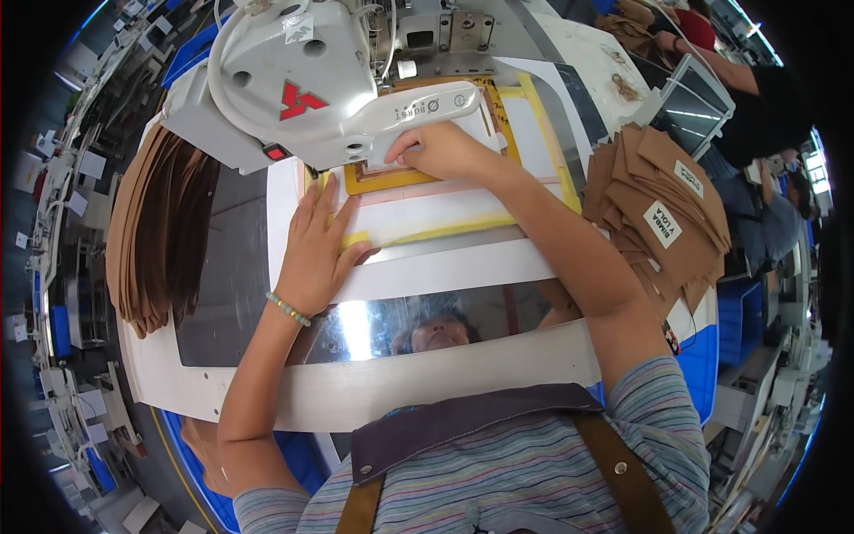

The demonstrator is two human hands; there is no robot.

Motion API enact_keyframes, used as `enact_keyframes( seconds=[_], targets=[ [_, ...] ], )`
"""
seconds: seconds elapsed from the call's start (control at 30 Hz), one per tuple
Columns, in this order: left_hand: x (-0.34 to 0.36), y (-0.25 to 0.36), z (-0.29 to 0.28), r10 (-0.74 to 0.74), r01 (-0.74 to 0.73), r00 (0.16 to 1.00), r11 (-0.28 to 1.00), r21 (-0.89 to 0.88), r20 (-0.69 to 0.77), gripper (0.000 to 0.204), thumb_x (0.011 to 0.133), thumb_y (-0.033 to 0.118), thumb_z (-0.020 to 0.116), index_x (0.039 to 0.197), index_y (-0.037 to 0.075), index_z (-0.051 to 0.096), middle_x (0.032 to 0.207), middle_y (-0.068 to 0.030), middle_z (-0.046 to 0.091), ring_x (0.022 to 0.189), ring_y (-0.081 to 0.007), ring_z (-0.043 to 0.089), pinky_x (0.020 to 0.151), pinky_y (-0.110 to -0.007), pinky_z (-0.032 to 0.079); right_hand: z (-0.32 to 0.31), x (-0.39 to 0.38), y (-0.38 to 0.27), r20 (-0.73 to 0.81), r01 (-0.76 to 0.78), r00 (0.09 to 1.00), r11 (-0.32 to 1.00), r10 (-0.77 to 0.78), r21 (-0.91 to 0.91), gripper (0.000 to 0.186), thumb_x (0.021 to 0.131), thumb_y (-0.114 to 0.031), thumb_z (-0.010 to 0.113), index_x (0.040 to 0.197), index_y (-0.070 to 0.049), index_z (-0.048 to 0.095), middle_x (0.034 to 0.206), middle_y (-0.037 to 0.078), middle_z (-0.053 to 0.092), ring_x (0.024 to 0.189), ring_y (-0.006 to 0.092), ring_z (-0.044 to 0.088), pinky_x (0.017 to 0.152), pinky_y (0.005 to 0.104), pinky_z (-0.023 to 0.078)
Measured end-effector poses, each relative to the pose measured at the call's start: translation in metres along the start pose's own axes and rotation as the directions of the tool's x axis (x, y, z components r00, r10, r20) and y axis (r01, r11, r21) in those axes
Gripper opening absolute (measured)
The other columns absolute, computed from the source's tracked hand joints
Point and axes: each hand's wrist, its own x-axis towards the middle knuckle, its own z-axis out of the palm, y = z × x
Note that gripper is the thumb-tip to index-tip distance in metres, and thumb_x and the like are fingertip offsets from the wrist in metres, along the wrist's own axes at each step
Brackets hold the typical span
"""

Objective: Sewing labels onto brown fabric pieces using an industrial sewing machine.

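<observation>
Two bare hands are working beneath the white industrial sewing-machine head (pixel 258 107), and the left hand (pixel 313 252) is lying palm-down, its grip released, fingers spreading over the left end of the white template sheet (pixel 427 212). Across from it the right hand (pixel 440 151) is curling over the orange-yellow clamp frame (pixel 382 185) — whether that grip is grasping anything, I cannot tell, as the underside of the fingers is hiding.

Steadying the sheet looks like the job in hand, I'd judge, and doing it well is probably meaning even, flat pressure from the left, light guiding from the right, and both sets of fingertips keeping clear of the stitching area.

And the sheet itself? It is sitting under the head on the bench (pixel 445 378), beyond the mirror-like metal plate (pixel 507 325), looking flat and white, with yellow tape running along its borders and a pale pink strip (pixel 400 193) crossing it just below the frame — which is showing rounded corners and a rigid look.
</observation>
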Motion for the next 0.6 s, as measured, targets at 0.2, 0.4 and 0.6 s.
enact_keyframes(
  seconds=[0.2,0.4,0.6],
  targets=[
    [0.027,-0.006,0.018,0.033,-0.037,0.998,0.996,0.076,0.058,0.074,0.109,0.052,0.054,0.160,0.000,0.047,0.174,-0.0281,0.029,0.162,-0.0483,0.023,0.131,-0.055,0.019,0.017,0.011,-0.003,-0.060,0.041,0.997,0.998,-0.044,-0.046,0.024,0.090,-0.011,0.069,0.107,-0.009,0.086,0.101,0.017,0.081,0.095,0.0283,0.076,0.089,0.0375,0.059],
    [0.029,-0.003,0.024,0.028,-0.028,0.999,0.999,0.030,0.015,0.072,0.108,0.053,0.053,0.156,-0.002,0.051,0.171,-0.0295,0.033,0.160,-0.0477,0.026,0.131,-0.055,0.019,-0.041,0.006,0.018,0.018,0.169,0.986,0.982,-0.168,-0.088,0.019,0.087,-0.015,0.076,0.102,-0.009,0.086,0.096,0.011,0.081,0.090,0.0248,0.075,0.087,0.0351,0.058],
    [0.025,-0.010,0.025,0.022,-0.021,1.000,0.995,0.097,-0.015,0.070,0.109,0.051,0.051,0.156,-0.001,0.051,0.169,-0.0281,0.037,0.160,-0.0467,0.028,0.131,-0.056,0.020,-0.104,-0.011,0.027,0.063,-0.033,0.996,0.926,0.061,-0.377,0.012,0.082,-0.014,0.079,0.093,-0.009,0.084,0.086,0.005,0.079,0.080,0.0214,0.073,0.074,0.0362,0.057]
  ],
)
